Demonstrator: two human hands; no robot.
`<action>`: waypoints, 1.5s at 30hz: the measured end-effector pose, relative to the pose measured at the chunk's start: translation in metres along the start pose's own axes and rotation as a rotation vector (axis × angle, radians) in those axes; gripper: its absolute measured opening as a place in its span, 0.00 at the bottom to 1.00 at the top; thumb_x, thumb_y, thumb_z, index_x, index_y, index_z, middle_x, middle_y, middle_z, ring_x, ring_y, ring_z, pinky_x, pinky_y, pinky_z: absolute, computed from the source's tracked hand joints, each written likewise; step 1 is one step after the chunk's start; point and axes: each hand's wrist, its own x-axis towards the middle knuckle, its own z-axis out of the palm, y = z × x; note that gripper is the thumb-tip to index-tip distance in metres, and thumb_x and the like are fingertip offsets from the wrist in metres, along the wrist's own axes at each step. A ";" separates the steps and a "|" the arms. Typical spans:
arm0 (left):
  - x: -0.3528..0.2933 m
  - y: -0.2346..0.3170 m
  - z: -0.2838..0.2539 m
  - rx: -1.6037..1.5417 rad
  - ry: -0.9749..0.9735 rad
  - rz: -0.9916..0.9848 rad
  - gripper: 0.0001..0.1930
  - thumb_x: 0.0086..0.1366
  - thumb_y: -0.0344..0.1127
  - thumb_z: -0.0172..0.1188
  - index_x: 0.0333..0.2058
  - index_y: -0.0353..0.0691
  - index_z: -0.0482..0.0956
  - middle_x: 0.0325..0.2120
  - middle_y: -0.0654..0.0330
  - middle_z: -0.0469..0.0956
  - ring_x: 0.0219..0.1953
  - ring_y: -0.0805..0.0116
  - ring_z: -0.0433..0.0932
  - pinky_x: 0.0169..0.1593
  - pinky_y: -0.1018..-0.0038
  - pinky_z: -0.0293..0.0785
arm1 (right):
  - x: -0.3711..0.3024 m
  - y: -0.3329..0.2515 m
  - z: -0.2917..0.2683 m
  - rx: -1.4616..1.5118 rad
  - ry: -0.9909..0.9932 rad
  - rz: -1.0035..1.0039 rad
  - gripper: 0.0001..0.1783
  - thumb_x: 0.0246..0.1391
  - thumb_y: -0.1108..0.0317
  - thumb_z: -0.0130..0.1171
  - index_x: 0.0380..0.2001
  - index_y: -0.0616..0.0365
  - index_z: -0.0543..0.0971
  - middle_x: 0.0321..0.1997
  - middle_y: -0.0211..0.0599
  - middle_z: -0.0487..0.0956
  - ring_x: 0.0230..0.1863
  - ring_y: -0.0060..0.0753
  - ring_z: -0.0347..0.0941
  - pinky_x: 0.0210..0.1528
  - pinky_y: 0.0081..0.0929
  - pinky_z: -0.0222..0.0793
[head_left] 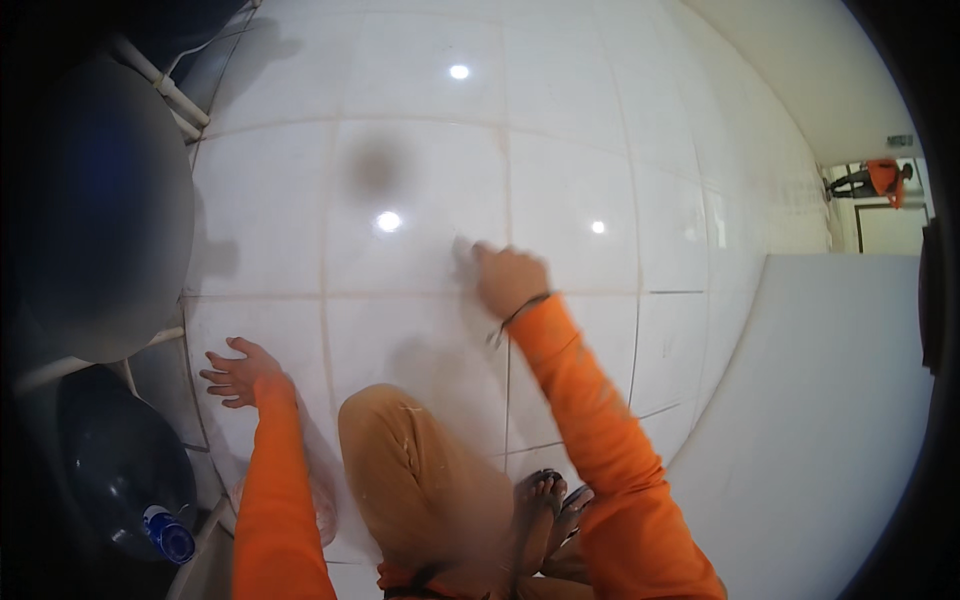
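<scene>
My left hand [245,375] hangs above the white tiled floor [415,250], with its fingers spread and nothing in them. To the right and farther ahead, my right hand [512,280] is closed, its fingertips at or close to the tiles. Whatever those fingers may hold is hidden or too small to make out. A dark cord bracelet [520,312] circles that wrist. Partly covered by my left forearm, a pale pinkish see-through thing [326,505] lies on the floor; its kind is unclear.
On the left, a dark glossy seat [125,460] on a pale frame carries a blue can or cup [168,535]. A large rounded dark shape [110,210] rises beyond. A plain pale wall or panel [820,370] borders the right. A person [882,180] in orange appears far right.
</scene>
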 end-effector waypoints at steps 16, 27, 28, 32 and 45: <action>-0.010 0.011 -0.006 -0.028 0.022 0.036 0.34 0.72 0.64 0.40 0.70 0.54 0.63 0.72 0.51 0.56 0.74 0.42 0.51 0.70 0.40 0.50 | 0.170 0.094 -0.081 -0.201 0.131 -0.095 0.31 0.51 0.75 0.51 0.56 0.32 0.82 0.50 0.33 0.85 0.52 0.42 0.80 0.52 0.39 0.78; -0.004 0.006 0.003 -0.003 0.022 0.031 0.35 0.71 0.65 0.38 0.70 0.54 0.61 0.73 0.51 0.54 0.75 0.43 0.49 0.71 0.41 0.48 | -0.050 0.082 0.061 -0.053 0.294 -0.239 0.19 0.54 0.71 0.55 0.47 0.38 0.83 0.36 0.33 0.83 0.44 0.43 0.80 0.38 0.43 0.75; -0.005 0.009 0.001 -0.020 0.017 0.027 0.35 0.71 0.65 0.38 0.70 0.55 0.61 0.73 0.52 0.54 0.75 0.43 0.49 0.72 0.41 0.48 | -0.070 0.082 0.076 -0.046 0.304 -0.225 0.19 0.54 0.71 0.55 0.47 0.38 0.83 0.36 0.33 0.83 0.45 0.43 0.80 0.38 0.44 0.75; -0.001 0.006 0.009 -0.008 0.025 0.011 0.35 0.71 0.65 0.38 0.71 0.55 0.61 0.74 0.51 0.53 0.75 0.43 0.48 0.72 0.41 0.48 | -0.091 0.078 0.062 0.020 0.128 -0.131 0.27 0.51 0.76 0.53 0.51 0.36 0.83 0.41 0.38 0.84 0.47 0.45 0.80 0.39 0.43 0.76; -0.009 0.005 -0.001 0.044 0.014 0.039 0.35 0.72 0.65 0.37 0.71 0.56 0.60 0.73 0.51 0.54 0.75 0.44 0.50 0.72 0.42 0.48 | 0.125 0.153 -0.031 -0.106 0.344 -0.530 0.35 0.47 0.80 0.63 0.58 0.35 0.80 0.67 0.21 0.76 0.77 0.33 0.55 0.76 0.68 0.40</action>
